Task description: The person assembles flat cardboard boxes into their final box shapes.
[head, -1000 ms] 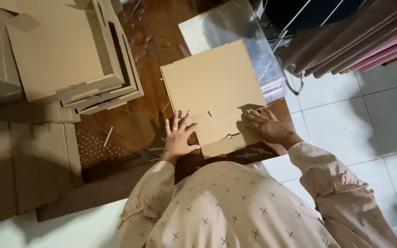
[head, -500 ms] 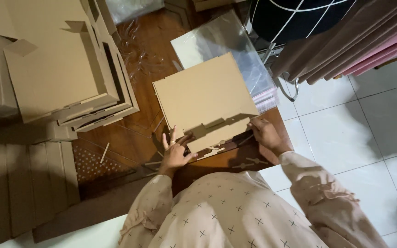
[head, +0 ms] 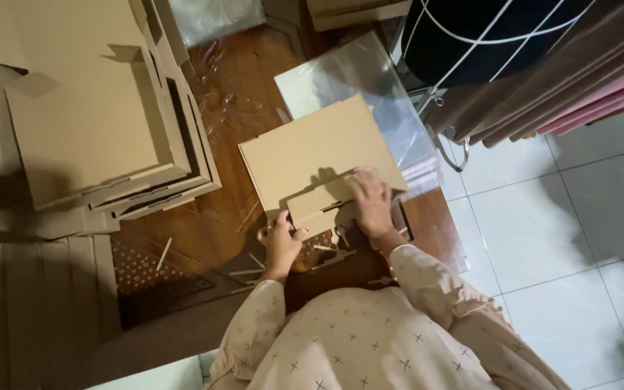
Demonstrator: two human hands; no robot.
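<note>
A flat brown cardboard box [head: 312,148] lies on a wooden table [head: 204,238] in front of me. Its near flap [head: 319,206] is folded over toward the box top. My right hand [head: 371,202] presses flat on that flap and the box's near edge. My left hand [head: 282,242] grips the box's near left corner under the flap. Both sleeves are pale pink with small cross marks.
A stack of folded cardboard boxes [head: 102,123] sits at the left. Clear plastic sheets [head: 370,79] lie behind the box. Cardboard scraps [head: 326,253] litter the table's near edge. Flat cardboard [head: 30,303] lies lower left. Folded fabric [head: 557,79] hangs at upper right above white floor tiles [head: 565,217].
The near flap has been folded up onto the box. My right hand moved left from the box's right corner onto the flap; my left hand stayed at the near left corner.
</note>
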